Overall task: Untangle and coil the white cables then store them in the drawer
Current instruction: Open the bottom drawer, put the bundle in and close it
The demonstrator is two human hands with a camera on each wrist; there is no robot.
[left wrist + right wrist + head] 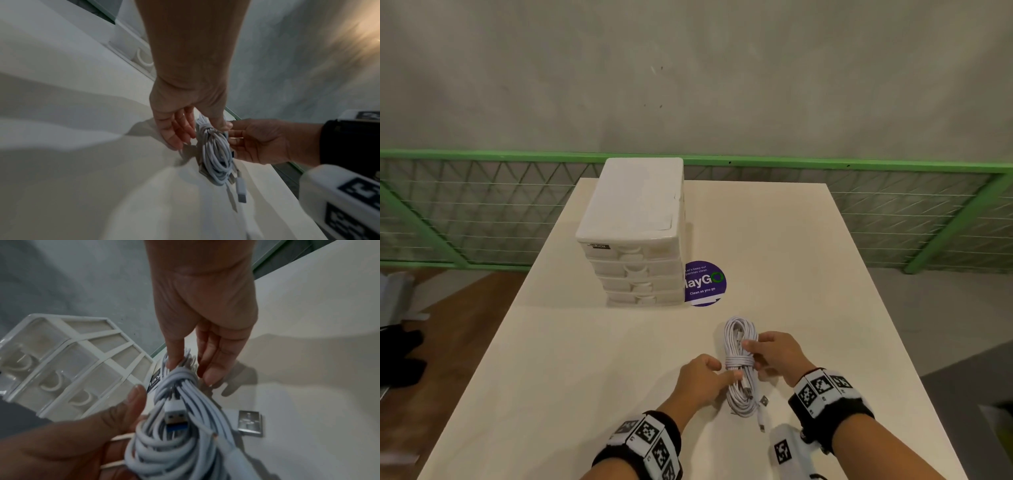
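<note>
Both wrists, nearest of all, are wearing black bands with black-and-white square markers, and just beyond them the two hands are working on one bundle of white coiled cable (740, 363) lying low over the pale cream tabletop (585, 359). Right hand (774, 354) is pinching the loops just above the wrapped waist of the bundle, thumb and fingertips closed on the strands. Left hand (702, 380) is gripping the same bundle from the opposite side, just below that wrap, thumb laid against the cable. Silver plug ends (764, 401) are hanging loose below both grips, toward the person.

Coiling looks to be finished, with the wrap around the middle apparently already snug; storing is what remains. Next, I judge, one hand will need to let go and pull a drawer open while the other carries the bundle over.

Well beyond the grips, a white plastic four-drawer box (635, 236) is standing with every drawer closed; through the translucent fronts I cannot tell what is inside.
</note>
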